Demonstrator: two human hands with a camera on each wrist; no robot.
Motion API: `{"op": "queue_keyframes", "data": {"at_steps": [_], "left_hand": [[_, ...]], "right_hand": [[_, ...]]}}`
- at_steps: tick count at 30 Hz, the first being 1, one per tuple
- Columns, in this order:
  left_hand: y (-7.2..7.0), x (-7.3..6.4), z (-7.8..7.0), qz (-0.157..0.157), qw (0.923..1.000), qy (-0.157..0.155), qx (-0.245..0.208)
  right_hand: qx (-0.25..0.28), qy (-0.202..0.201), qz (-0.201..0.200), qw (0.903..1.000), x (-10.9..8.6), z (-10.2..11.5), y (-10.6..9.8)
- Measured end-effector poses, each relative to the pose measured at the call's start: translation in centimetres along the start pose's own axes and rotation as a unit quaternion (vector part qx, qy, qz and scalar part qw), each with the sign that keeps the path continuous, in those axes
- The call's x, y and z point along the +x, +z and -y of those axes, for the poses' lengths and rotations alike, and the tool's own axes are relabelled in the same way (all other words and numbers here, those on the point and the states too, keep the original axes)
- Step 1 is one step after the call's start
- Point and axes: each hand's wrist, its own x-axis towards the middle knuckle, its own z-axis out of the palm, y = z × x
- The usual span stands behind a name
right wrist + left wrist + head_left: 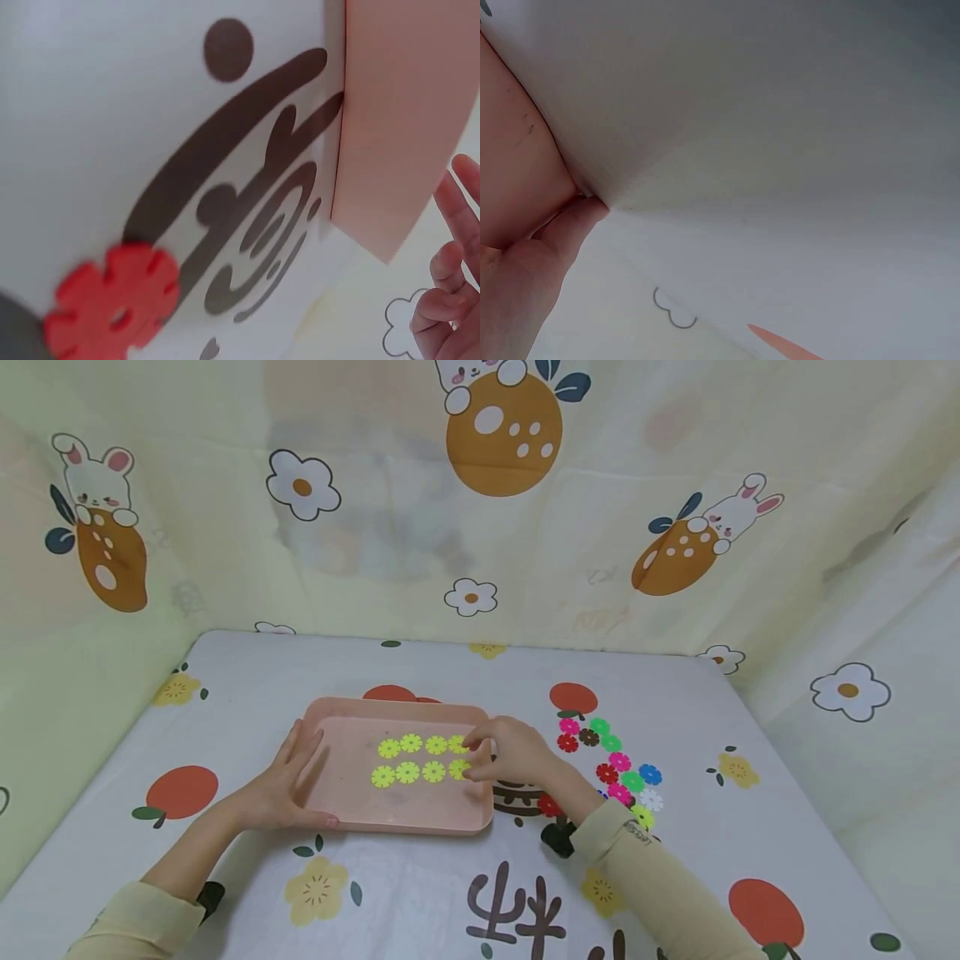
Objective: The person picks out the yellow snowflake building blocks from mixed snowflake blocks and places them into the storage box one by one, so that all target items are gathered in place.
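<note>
A pink tray lies on the table, with several yellow flower-shaped plastic discs in two rows on its floor. My left hand rests at the tray's left end, fingers along the side and thumb by the front rim. In the left wrist view, that hand touches the tray's outer wall. Over the right end reaches my right hand, index finger and thumb apart beside the rightmost discs, partly covering them. Its fingers appear beyond the tray wall in the right wrist view.
Right of the tray lie several loose flower discs in pink, red, green, blue, white and other colours. A red disc lies nearby under the right forearm. A printed cloth covers the table; a patterned curtain hangs behind.
</note>
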Motion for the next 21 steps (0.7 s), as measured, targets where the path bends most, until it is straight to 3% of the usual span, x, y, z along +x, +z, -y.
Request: {"op": "queue_keyframes", "data": {"at_steps": [7,21], "left_hand": [[-0.1,-0.1,-0.2,-0.004,1.0,0.005,-0.005],[-0.1,-0.1,-0.4,-0.002,0.9999,0.0,-0.01]], "right_hand": [[0.002,0.019,-0.013,0.9997,-1.3,-0.6,-0.9],[-0.001,0.012,-0.031,0.9995,-4.0,-1.4,-2.9]]}}
